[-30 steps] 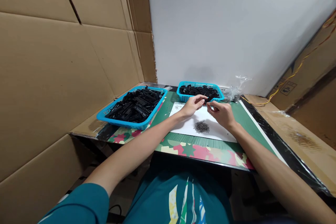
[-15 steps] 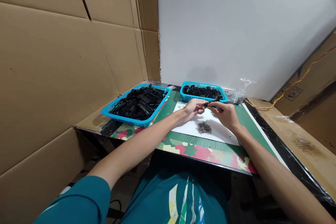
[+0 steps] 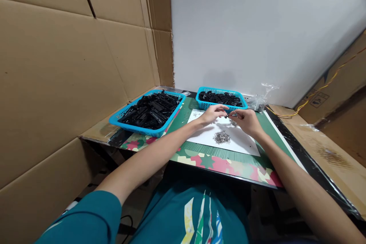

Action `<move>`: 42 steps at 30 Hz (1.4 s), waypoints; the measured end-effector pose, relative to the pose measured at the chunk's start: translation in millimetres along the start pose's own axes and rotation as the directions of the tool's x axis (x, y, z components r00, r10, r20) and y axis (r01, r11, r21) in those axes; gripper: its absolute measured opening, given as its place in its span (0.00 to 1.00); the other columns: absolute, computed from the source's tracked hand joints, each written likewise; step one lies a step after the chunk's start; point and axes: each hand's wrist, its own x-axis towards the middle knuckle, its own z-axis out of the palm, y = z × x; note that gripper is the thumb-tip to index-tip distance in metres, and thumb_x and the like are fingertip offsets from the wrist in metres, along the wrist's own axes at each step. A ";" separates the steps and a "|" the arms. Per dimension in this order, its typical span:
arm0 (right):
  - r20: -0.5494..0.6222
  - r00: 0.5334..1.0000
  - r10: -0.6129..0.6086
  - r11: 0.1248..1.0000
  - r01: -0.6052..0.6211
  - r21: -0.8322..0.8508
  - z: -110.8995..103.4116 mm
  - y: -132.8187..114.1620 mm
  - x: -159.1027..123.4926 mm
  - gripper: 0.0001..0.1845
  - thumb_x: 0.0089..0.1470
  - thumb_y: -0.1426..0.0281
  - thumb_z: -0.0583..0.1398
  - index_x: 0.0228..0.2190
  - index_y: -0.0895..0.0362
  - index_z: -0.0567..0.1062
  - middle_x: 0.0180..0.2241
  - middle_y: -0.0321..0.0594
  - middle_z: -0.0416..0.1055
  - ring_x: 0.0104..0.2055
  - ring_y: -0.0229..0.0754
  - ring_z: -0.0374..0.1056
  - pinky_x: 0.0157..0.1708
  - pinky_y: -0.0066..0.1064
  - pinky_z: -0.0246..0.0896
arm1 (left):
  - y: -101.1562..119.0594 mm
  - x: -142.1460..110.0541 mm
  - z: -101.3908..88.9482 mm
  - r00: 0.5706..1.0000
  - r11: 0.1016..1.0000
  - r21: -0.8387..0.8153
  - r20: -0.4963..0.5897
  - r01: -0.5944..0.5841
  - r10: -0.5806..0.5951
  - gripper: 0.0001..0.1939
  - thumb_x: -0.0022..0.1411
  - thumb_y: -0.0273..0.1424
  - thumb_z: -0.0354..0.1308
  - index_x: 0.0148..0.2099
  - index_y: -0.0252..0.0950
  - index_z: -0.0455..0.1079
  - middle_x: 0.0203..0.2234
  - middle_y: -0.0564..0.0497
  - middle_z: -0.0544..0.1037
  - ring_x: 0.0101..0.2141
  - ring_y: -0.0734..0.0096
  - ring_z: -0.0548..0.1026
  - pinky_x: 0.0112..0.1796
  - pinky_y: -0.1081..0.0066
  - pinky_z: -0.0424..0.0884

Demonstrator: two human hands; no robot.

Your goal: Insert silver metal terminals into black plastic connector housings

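My left hand [image 3: 213,114] and my right hand [image 3: 245,120] meet above a white sheet [image 3: 200,137], fingertips almost touching. Between them is a small black plastic part [image 3: 227,115], mostly hidden by the fingers. The left fingers pinch it from one side, and the right thumb and forefinger close on its other side. Below the hands lies a pile of small metal pieces [image 3: 221,137], too fine to name. A second small metal pile [image 3: 233,122] sits partly behind my right hand.
A large blue basket [image 3: 114,119] of long black plastic parts [image 3: 151,112] stands at left. Behind my hands is a smaller blue basket [image 3: 243,99] with short black pieces [image 3: 219,98]. Clear plastic wrap [image 3: 259,101] lies beside it. Cardboard [image 3: 71,65] walls the left side.
Both hands have stayed together over the sheet. The black part has turned lower between the fingers and shows less. The left fingers are stretched a little further over it.
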 end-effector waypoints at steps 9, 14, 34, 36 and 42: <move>0.136 0.987 0.082 0.995 -0.090 0.053 -4.3 2.6 -0.5 0.23 0.56 0.50 0.66 0.28 0.59 0.83 0.19 0.28 0.45 0.22 0.34 0.42 0.23 0.31 0.36 | -0.3 -11.0 2.0 0.969 0.872 0.428 0.054 -0.239 0.239 0.09 0.61 0.32 0.67 0.41 0.33 0.81 0.35 0.45 0.84 0.33 0.66 0.77 0.36 0.68 0.69; 0.213 0.975 0.067 0.996 -0.077 0.042 -6.1 4.8 0.6 0.22 0.56 0.51 0.66 0.29 0.59 0.84 0.20 0.27 0.43 0.23 0.34 0.42 0.23 0.31 0.35 | -0.3 -10.5 -0.6 0.965 0.849 0.460 0.084 -0.260 0.250 0.08 0.62 0.31 0.67 0.42 0.34 0.82 0.34 0.45 0.85 0.32 0.67 0.77 0.35 0.68 0.69; 0.162 0.977 0.139 0.976 -0.163 0.142 -9.5 -12.7 1.3 0.15 0.56 0.61 0.64 0.33 0.61 0.82 0.16 0.27 0.50 0.21 0.33 0.42 0.23 0.32 0.35 | 5.0 -17.3 2.7 0.886 0.667 0.620 0.105 -0.413 0.451 0.10 0.65 0.29 0.63 0.47 0.33 0.81 0.38 0.43 0.81 0.38 0.60 0.76 0.45 0.60 0.70; 0.155 0.979 0.132 0.978 -0.154 0.139 -9.0 -12.7 1.2 0.14 0.56 0.61 0.64 0.33 0.60 0.82 0.16 0.27 0.49 0.21 0.32 0.42 0.23 0.32 0.36 | 4.9 -17.0 2.5 0.886 0.661 0.629 0.102 -0.409 0.452 0.09 0.65 0.29 0.63 0.47 0.33 0.80 0.37 0.44 0.81 0.38 0.62 0.76 0.45 0.61 0.71; 0.151 0.980 0.129 0.984 -0.146 0.105 -10.3 -12.8 1.5 0.15 0.56 0.59 0.64 0.33 0.60 0.82 0.16 0.27 0.49 0.21 0.33 0.43 0.24 0.32 0.37 | 1.5 -15.2 2.0 0.856 0.615 0.652 0.105 -0.443 0.506 0.09 0.64 0.27 0.65 0.46 0.32 0.80 0.37 0.46 0.83 0.36 0.66 0.77 0.42 0.64 0.73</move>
